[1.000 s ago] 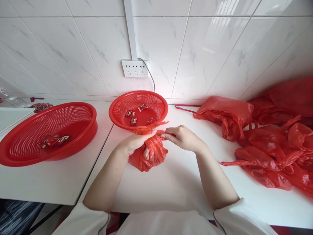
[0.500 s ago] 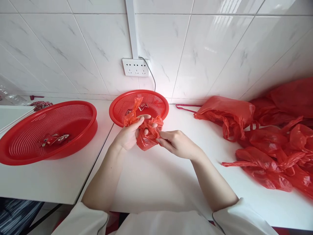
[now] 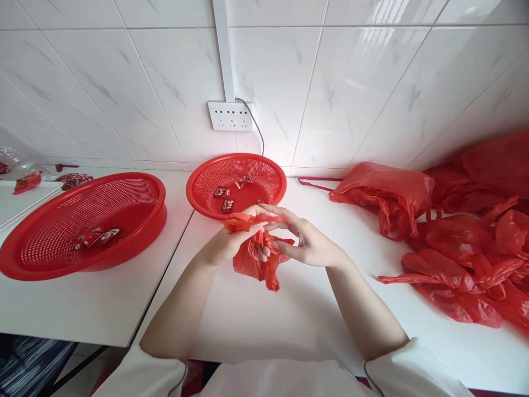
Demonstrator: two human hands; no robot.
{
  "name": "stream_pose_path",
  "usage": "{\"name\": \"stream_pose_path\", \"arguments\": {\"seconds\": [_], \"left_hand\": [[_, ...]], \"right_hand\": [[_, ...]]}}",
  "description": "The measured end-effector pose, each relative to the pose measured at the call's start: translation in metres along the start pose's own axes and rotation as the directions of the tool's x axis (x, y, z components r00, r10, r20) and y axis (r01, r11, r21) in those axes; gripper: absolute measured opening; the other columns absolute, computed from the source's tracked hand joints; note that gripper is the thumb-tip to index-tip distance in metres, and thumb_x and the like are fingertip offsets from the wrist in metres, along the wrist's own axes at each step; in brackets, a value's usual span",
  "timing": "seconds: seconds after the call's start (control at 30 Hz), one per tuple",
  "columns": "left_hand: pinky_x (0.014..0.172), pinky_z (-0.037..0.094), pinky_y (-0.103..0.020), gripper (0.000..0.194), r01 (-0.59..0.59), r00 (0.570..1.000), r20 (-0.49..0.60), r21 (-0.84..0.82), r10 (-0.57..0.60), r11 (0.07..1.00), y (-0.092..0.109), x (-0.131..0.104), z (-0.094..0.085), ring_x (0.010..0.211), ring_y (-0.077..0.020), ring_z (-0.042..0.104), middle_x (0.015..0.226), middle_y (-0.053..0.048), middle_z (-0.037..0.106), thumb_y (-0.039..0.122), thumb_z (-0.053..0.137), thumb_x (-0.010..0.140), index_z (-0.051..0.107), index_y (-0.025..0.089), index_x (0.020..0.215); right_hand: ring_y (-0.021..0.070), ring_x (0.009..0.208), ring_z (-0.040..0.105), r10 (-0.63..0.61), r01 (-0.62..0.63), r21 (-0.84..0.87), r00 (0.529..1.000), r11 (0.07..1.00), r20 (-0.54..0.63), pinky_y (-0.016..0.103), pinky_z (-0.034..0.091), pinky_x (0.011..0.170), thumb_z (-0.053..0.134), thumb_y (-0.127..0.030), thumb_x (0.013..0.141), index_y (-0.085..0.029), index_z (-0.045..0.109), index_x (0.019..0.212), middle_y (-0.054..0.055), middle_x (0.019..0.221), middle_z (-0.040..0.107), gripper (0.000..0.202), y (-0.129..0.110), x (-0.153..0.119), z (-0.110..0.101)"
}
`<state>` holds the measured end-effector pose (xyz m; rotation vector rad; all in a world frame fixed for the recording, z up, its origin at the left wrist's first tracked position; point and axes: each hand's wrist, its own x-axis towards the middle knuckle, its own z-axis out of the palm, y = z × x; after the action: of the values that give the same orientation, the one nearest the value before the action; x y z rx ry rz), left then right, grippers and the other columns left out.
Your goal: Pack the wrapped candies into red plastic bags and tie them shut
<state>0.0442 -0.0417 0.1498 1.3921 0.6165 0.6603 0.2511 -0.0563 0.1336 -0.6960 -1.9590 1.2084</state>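
A crumpled red plastic bag (image 3: pixel 253 263) hangs over the table, with my left hand (image 3: pixel 221 245) closed on it. One strip of it lies across the top of that hand. My left fingertips poke out through the folds. My right hand (image 3: pixel 308 242) is beside the bag, its thumb and fingers apart and curved around the strip's end, the fingertips touching or very close to it. Just behind both hands is a round red plastic basket (image 3: pixel 198 201) with several small wrapped packets (image 3: pixel 227 205) inside. Whatever the bag may contain is hidden.
A larger red basket (image 3: pixel 144 193) with a few wrapped packets (image 3: pixel 93 237) stands on the left table. Red plastic bags (image 3: pixel 450 275) are heaped at the right. A power socket (image 3: pixel 230 116) with a cable is on the tiled wall. A white tray (image 3: pixel 25 201) is at far left.
My right fingers have gone from a pinch on the bag to spread apart, higher up. My left hand has turned over, and the bag's upright end now lies sideways across it.
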Motion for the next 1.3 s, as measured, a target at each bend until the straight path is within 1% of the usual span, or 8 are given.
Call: {"name": "stream_pose_path", "arguments": {"seconds": [0.17, 0.3, 0.47, 0.63, 0.87, 0.97, 1.07, 1.3], "left_hand": [[0.063, 0.055, -0.036, 0.026, -0.013, 0.999, -0.050, 0.018, 0.014, 1.000, 0.000, -0.002, 0.003, 0.064, -0.0217, 0.068, 0.069, -0.005, 0.068, 0.041, 0.047, 0.093, 0.057, 0.019, 0.102], [0.058, 0.051, -0.028, 0.015, -0.083, 0.972, -0.200, 0.201, 0.124, 0.976, -0.001, -0.002, 0.004, 0.059, -0.0180, 0.064, 0.064, -0.003, 0.065, 0.030, 0.061, 0.085, 0.064, 0.017, 0.080], [0.056, 0.042, -0.023, 0.015, -0.207, 0.777, -0.383, 0.594, 0.500, 0.777, -0.008, -0.003, 0.003, 0.058, -0.0127, 0.053, 0.065, 0.002, 0.065, 0.012, 0.070, 0.073, 0.075, 0.023, 0.081], [0.081, 0.051, -0.031, 0.041, -0.240, 0.689, -0.376, 0.688, 0.619, 0.685, -0.012, -0.006, 0.004, 0.088, -0.0219, 0.067, 0.103, -0.002, 0.074, 0.014, 0.071, 0.075, 0.072, 0.031, 0.112], [0.096, 0.050, -0.037, 0.037, -0.328, 0.784, -0.315, 0.522, 0.535, 0.787, -0.003, -0.001, 0.004, 0.111, -0.0241, 0.063, 0.121, -0.005, 0.067, 0.021, 0.064, 0.084, 0.066, 0.028, 0.120], [0.099, 0.047, -0.036, 0.030, -0.340, 0.805, -0.312, 0.456, 0.505, 0.823, -0.002, 0.002, 0.004, 0.113, -0.0220, 0.061, 0.125, -0.006, 0.065, 0.024, 0.057, 0.089, 0.067, 0.026, 0.117], [0.095, 0.049, -0.036, 0.029, -0.301, 0.851, -0.301, 0.393, 0.431, 0.869, -0.004, 0.002, 0.003, 0.102, -0.0208, 0.066, 0.117, -0.007, 0.068, 0.028, 0.056, 0.090, 0.067, 0.024, 0.117], [0.090, 0.048, -0.036, 0.049, -0.334, 0.877, -0.272, 0.248, 0.396, 0.910, -0.008, 0.001, -0.002, 0.098, -0.0230, 0.065, 0.087, -0.009, 0.070, 0.039, 0.045, 0.095, 0.058, 0.017, 0.054]], "right_hand": [[0.0226, 0.103, 0.064, -0.026, 0.020, -0.071, 0.996, 0.997, -0.086, 0.041, 0.051, 0.089, 0.059, -0.014, 0.082, -0.028, 0.053, 0.126, 0.003, 0.102, 0.069, 0.046, 0.008, 0.002, 0.002], [0.0220, 0.096, 0.065, 0.009, -0.015, -0.034, 0.987, 0.999, -0.162, 0.038, 0.056, 0.078, 0.056, -0.018, 0.084, -0.028, 0.052, 0.124, 0.003, 0.098, 0.069, 0.041, 0.008, 0.005, 0.007], [0.0197, 0.090, 0.064, 0.055, -0.071, -0.047, 0.956, 0.996, -0.288, 0.034, 0.057, 0.069, 0.053, -0.016, 0.082, -0.033, 0.043, 0.131, 0.003, 0.097, 0.065, 0.053, 0.003, 0.005, 0.021], [0.0199, 0.086, 0.064, 0.011, -0.103, -0.204, 0.914, 0.973, -0.406, 0.037, 0.054, 0.077, 0.051, -0.009, 0.080, -0.034, 0.042, 0.130, 0.002, 0.093, 0.067, 0.057, 0.005, 0.006, 0.031], [0.0197, 0.083, 0.066, 0.097, -0.078, 0.082, 0.961, 0.994, -0.258, 0.035, 0.053, 0.076, 0.062, -0.017, 0.081, -0.029, 0.040, 0.134, 0.002, 0.091, 0.068, 0.059, 0.002, 0.008, 0.023], [0.0179, 0.083, 0.064, 0.101, -0.063, 0.259, 0.985, 0.964, -0.136, 0.035, 0.051, 0.079, 0.060, -0.026, 0.087, -0.024, 0.053, 0.121, 0.004, 0.093, 0.067, 0.035, 0.007, 0.011, 0.018], [0.0154, 0.080, 0.060, 0.110, -0.050, 0.282, 0.973, 0.958, -0.202, 0.031, 0.049, 0.075, 0.059, -0.030, 0.089, -0.021, 0.059, 0.094, 0.003, 0.091, 0.064, 0.010, 0.015, 0.014, 0.018], [0.0159, 0.088, 0.055, 0.120, -0.008, 0.413, 0.962, 0.911, -0.245, 0.031, 0.042, 0.083, 0.059, -0.027, 0.088, -0.020, 0.058, 0.086, 0.002, 0.094, 0.060, 0.007, 0.015, 0.014, 0.017]]}}
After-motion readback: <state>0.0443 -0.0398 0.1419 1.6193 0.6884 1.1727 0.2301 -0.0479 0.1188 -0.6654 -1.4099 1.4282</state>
